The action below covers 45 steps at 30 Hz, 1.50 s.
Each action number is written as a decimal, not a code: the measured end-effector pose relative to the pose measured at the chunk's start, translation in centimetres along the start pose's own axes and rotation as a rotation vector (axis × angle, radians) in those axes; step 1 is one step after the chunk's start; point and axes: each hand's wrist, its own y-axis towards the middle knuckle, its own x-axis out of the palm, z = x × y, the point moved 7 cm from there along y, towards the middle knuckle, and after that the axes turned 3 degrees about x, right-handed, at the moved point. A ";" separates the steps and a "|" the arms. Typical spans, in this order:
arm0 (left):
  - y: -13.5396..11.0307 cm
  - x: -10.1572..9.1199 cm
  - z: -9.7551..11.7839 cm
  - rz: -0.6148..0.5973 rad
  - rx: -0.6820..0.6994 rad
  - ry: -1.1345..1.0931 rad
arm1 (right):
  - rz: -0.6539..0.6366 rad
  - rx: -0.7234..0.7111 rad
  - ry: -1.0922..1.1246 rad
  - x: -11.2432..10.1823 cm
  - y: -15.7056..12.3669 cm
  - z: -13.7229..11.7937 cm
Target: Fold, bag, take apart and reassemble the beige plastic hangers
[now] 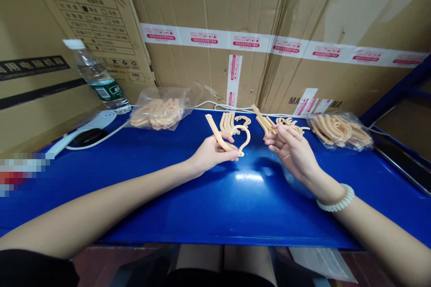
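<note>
Bottle (101, 80): is standing at left. Bagged pieces (161, 114): are lying beside it. Left hand (212, 150): is clasping a straight strip (215, 131) and a curved hook (249, 136) above the blue table (188, 215); the strip is slanting lengthwise from upper left to lower right, while the hook is arching upward, bulging right. Loose pieces (227, 122): are lying beyond. Right hand (292, 147): is pinching a second strip (259, 113) (its lower end is hiding from view), the long axis likewise pointing upper left. More bagged pieces (340, 130): are lying farther right. Step, by judgement: parts are being paired; the next move is calling for aligning both strips.
</note>
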 end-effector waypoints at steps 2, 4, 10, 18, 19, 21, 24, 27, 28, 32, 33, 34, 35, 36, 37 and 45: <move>0.0 -0.1 -0.1 -0.004 -0.001 -0.001 | 0.020 0.041 0.026 -0.2 0.2 0.7; 0.0 -0.1 -0.2 -0.006 0.000 -0.001 | 0.026 0.053 0.050 -0.3 0.2 1.1; -0.1 -0.1 0.1 -0.019 0.013 0.006 | -0.070 0.147 0.046 0.5 -0.2 1.8; -0.2 0.3 0.5 -0.050 0.021 0.039 | -0.259 0.114 -0.204 2.4 -0.7 3.5; -0.2 0.4 0.5 -0.056 0.025 0.039 | -0.281 0.082 -0.236 2.6 -0.8 3.5; -0.2 0.4 0.5 -0.064 0.026 0.047 | -0.323 0.038 -0.276 3.1 -1.0 3.4; -0.2 0.4 0.5 -0.075 0.014 0.068 | -0.383 0.017 -0.308 3.7 -1.3 3.2; -0.3 0.4 0.5 -0.086 0.008 0.079 | -0.410 -0.030 -0.354 3.9 -1.4 2.8; -0.3 0.5 0.5 -0.093 0.009 0.080 | -0.411 -0.048 -0.370 3.8 -1.4 2.7; -0.5 0.8 0.6 -0.115 0.003 0.076 | -0.438 -0.065 -0.399 3.9 -1.3 2.8; -0.5 0.8 0.6 -0.116 -0.003 0.074 | -0.450 -0.055 -0.398 4.0 -1.3 2.9; -0.5 0.8 0.5 -0.115 -0.009 0.071 | -0.459 -0.047 -0.393 4.0 -1.3 2.9; -0.6 0.9 0.5 -0.114 -0.015 0.068 | -0.464 -0.043 -0.387 4.1 -1.4 2.9; -0.6 0.8 0.4 -0.111 -0.018 0.063 | -0.465 -0.044 -0.382 4.1 -1.4 2.9; -0.6 0.8 0.3 -0.109 -0.018 0.057 | -0.461 -0.049 -0.375 4.2 -1.4 2.9; -0.4 0.5 0.1 -0.088 -0.012 0.044 | -0.403 -0.040 -0.369 4.1 -1.5 2.8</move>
